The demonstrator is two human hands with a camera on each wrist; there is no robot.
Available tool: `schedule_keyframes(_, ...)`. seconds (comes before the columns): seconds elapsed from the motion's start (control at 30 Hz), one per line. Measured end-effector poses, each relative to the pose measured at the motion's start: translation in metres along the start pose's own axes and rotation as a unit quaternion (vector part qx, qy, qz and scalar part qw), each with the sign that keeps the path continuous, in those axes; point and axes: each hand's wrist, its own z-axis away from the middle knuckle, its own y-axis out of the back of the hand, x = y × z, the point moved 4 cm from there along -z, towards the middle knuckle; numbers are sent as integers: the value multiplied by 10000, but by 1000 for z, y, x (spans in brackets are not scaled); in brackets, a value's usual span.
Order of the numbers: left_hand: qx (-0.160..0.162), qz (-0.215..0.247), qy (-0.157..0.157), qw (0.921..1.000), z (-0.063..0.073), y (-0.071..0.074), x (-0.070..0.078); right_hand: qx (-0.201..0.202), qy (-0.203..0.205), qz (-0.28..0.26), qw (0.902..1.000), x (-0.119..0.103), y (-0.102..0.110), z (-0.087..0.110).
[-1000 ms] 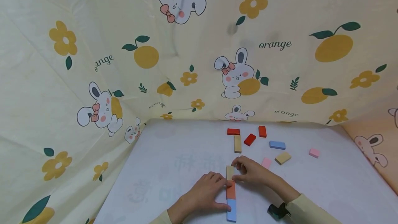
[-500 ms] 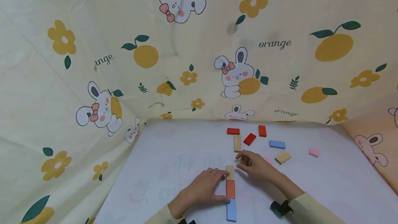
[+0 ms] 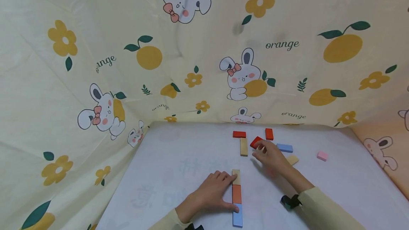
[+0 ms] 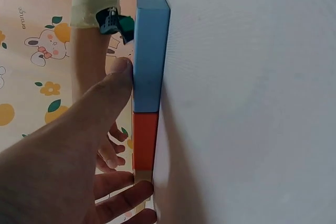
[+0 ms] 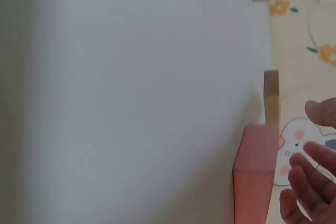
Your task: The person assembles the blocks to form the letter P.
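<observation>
A row of flat blocks lies end to end in the head view: a blue block [image 3: 237, 220] nearest, then an orange block [image 3: 236, 195], then a beige block [image 3: 236, 182]. My left hand [image 3: 209, 193] rests along the row's left side, its thumb touching the blue block and its fingertips at the beige one. My right hand [image 3: 274, 157] hovers with fingers apart beside a tilted red block [image 3: 255, 142]; contact cannot be told. Nothing shows between its fingers in the right wrist view, where a pink block [image 5: 254, 182] stands close by.
Farther back lie two more red blocks, one flat across [image 3: 239, 134] and one lengthwise [image 3: 269, 134], plus an upright-lying beige block [image 3: 244, 147]. Right of these are a blue block [image 3: 284, 148], a beige block [image 3: 293, 159] and a pink block [image 3: 322, 155]. A patterned curtain [image 3: 191, 45] backs the white table [image 3: 159, 152].
My right hand has left the beige block of the row and moved away and right, to the tilted red block. The left hand's fingers have shifted slightly forward onto the beige block.
</observation>
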Motion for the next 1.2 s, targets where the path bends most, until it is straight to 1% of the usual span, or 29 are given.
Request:
schedule_keyframes(0.1, -41, 57, 41, 10000, 0, -1, -1, 111, -77, 73, 9999, 2, 3, -7)
schedule_keyframes(0.17, -71, 81, 70, 9999, 0, -2, -1, 134, -205, 145, 9996, 4, 4, -11)
schedule_keyframes(0.4, -50, 27, 64, 10000, -1, -4, 0, 68, -642, 422, 9970, 14, 2, -22)
schedule_keyframes(0.6, -42, 27, 68, 10000, -2, -3, 0, -41, -980, 371, 9945, 20, -1, -29)
schedule_keyframes(1.0, 41, 132, 37, 9999, 0, -1, -3, -96, -1179, 279, 9926, 23, 1, -37)
schedule_keyframes(1.2, -5, 121, 39, 9999, 0, 0, -3, -139, -1265, 211, 9916, 24, 0, -39)
